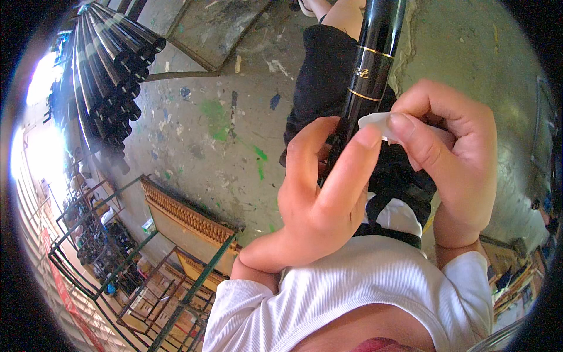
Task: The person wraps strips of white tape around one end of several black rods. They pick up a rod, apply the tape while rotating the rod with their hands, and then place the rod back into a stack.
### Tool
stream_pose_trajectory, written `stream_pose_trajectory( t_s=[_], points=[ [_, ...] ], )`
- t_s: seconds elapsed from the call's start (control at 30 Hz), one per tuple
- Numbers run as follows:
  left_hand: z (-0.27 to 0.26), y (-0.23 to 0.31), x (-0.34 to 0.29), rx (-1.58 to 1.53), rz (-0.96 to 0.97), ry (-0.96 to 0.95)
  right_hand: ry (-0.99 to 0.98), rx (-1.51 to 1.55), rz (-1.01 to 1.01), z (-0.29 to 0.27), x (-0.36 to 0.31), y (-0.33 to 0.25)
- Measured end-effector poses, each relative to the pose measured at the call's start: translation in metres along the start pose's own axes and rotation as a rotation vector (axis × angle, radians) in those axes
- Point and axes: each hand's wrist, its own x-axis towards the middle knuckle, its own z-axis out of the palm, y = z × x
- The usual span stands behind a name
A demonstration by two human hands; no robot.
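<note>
A glossy black tube [378, 35] with thin gold bands and gold lettering, much like a fishing rod section, runs from the top edge down over my legs. Wrapped around its lower part is my left hand [316, 205], with the index finger stretched along it. That fingertip meets the end of a small whitish strip [375, 119], which looks like paper or film. My right hand [460, 146] pinches the strip between thumb and index finger, beside the tube. The tube's lower end is hidden behind my left hand.
A bundle of similar black tubes [126, 58] sticks out at the upper left. Below it stand green metal frames [196, 281] and a brown ridged rack [187, 211]. The concrete floor [193, 129] is spotted with paint. Wooden pieces [513, 287] lie at the lower right.
</note>
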Motion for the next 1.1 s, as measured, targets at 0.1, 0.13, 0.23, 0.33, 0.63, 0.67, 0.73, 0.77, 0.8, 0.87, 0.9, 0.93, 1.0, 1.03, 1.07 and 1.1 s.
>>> stream_pose_trajectory(
  t_s=[0.1,0.13,0.23,0.33,0.63,0.67,0.73,0.77,0.8,0.87,0.9,0.93,1.0,1.03,1.07,1.1],
  points=[
    [0.000,0.000,0.003,0.035,0.065,-0.005,-0.014,0.035,-0.029,-0.002,0.003,0.006],
    [0.001,-0.001,0.003,0.036,0.074,0.000,-0.026,0.031,-0.040,-0.003,0.005,0.008],
    [0.001,-0.004,0.002,0.059,0.102,-0.024,-0.044,0.017,-0.057,-0.004,0.006,0.010],
    [-0.003,-0.001,0.001,0.090,0.105,-0.112,-0.035,-0.052,-0.091,-0.002,0.006,0.013],
    [-0.005,0.000,0.002,0.074,0.105,-0.181,-0.046,-0.002,-0.067,-0.005,0.002,0.012],
    [-0.006,0.000,0.001,0.082,0.104,-0.187,-0.048,0.005,-0.065,-0.005,0.002,0.012],
    [-0.006,0.002,0.001,0.090,0.093,-0.196,-0.057,0.028,-0.062,-0.006,0.002,0.012],
    [-0.006,0.002,0.001,0.086,0.087,-0.198,-0.056,0.040,-0.058,-0.006,0.002,0.012],
    [-0.005,0.002,0.000,0.065,0.078,-0.195,-0.054,0.052,-0.054,-0.006,0.002,0.013],
    [-0.005,0.002,0.000,0.054,0.085,-0.190,-0.044,0.067,-0.042,-0.006,0.001,0.012],
    [-0.005,0.001,0.000,0.065,0.102,-0.188,-0.040,0.072,-0.038,-0.006,0.000,0.012],
    [-0.004,0.001,0.001,0.049,0.101,-0.161,-0.037,0.071,-0.038,-0.006,0.000,0.012],
    [0.000,0.001,0.003,-0.012,0.083,-0.082,-0.035,0.069,-0.038,-0.006,0.000,0.011],
    [0.001,0.001,0.003,-0.035,0.075,-0.055,-0.035,0.068,-0.039,-0.006,0.000,0.011],
    [0.002,0.001,0.003,-0.058,0.067,-0.027,-0.036,0.069,-0.037,-0.006,0.000,0.011],
    [0.002,0.002,0.003,-0.060,0.070,-0.025,-0.036,0.070,-0.034,-0.007,-0.001,0.011]
  ],
)
